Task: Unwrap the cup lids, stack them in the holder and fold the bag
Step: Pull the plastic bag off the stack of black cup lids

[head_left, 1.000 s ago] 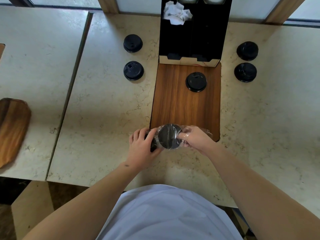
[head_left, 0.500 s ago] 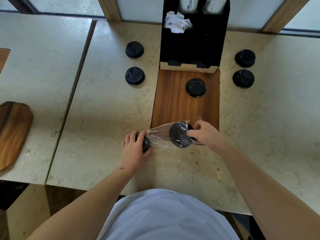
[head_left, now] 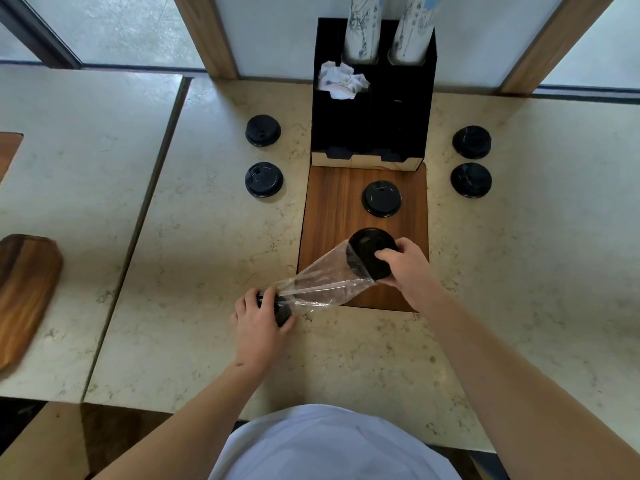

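A clear plastic bag [head_left: 322, 284] stretches between my two hands. My right hand [head_left: 407, 270] grips a stack of black cup lids [head_left: 367, 252] at the bag's open mouth, over the wooden board [head_left: 332, 216]. At the bag's closed end, my left hand [head_left: 259, 317] grips a few more black lids [head_left: 282, 310] against the counter. The black holder [head_left: 372, 123] stands behind the board, its slots dark. One loose black lid [head_left: 381, 198] lies on the board.
Two black lids [head_left: 263, 130] [head_left: 264, 179] lie left of the holder and two [head_left: 471, 142] [head_left: 471, 180] to its right. Crumpled white paper [head_left: 343, 80] and two cup sleeves [head_left: 362, 27] sit in the holder's back. A wooden tray [head_left: 24, 292] lies far left.
My right hand has pulled the lid stack away to the upper right, out toward the bag's mouth, and the bag has stretched long. My left hand stayed near the counter holding its end.
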Demonstrator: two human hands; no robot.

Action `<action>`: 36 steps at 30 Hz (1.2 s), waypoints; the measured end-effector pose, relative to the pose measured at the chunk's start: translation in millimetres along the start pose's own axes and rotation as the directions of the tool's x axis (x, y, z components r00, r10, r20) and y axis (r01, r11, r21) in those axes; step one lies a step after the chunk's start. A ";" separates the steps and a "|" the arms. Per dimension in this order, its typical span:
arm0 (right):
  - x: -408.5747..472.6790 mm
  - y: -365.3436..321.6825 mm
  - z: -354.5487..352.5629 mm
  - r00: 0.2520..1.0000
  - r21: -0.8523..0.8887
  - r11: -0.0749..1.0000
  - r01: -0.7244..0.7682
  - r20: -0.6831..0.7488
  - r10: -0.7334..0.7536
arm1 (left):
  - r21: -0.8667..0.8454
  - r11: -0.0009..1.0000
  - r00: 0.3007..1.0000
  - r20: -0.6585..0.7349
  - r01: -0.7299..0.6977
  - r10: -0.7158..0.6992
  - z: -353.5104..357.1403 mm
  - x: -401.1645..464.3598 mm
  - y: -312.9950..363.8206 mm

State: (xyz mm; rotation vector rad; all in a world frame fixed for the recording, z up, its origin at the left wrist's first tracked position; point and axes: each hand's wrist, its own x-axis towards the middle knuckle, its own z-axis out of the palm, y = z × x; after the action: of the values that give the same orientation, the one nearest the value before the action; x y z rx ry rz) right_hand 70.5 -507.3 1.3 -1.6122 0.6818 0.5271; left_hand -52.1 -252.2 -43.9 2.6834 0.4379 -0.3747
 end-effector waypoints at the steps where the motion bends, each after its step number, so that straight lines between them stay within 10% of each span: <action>1: -0.1 -5.6 -1.2 1.000 0.092 0.996 -0.018 0.007 0.017 | -0.005 1.000 1.000 -0.001 0.012 -0.012 -1.0 0.0 -1.5; 7: 11.4 -38.9 -3.7 0.959 0.656 0.723 -0.217 0.281 0.033 | -0.053 0.998 0.999 -0.014 0.036 -0.037 -5.6 14.8 6.2; 19: 34.1 -117.4 29.2 0.835 0.900 0.276 -0.338 0.422 -0.354 | -0.032 0.992 0.991 -0.051 0.126 -0.127 -8.3 69.0 16.9; 36: 35.4 -137.2 64.0 0.558 0.773 0.307 -0.555 0.619 -0.552 | -0.019 0.995 0.995 -0.032 0.096 -0.097 -11.6 66.4 15.0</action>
State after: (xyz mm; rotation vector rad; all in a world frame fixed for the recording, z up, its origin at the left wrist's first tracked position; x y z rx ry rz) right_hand 193.6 -437.8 66.1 0.0160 0.0859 0.6207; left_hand 16.3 -244.1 -49.8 2.6612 0.5794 -0.3523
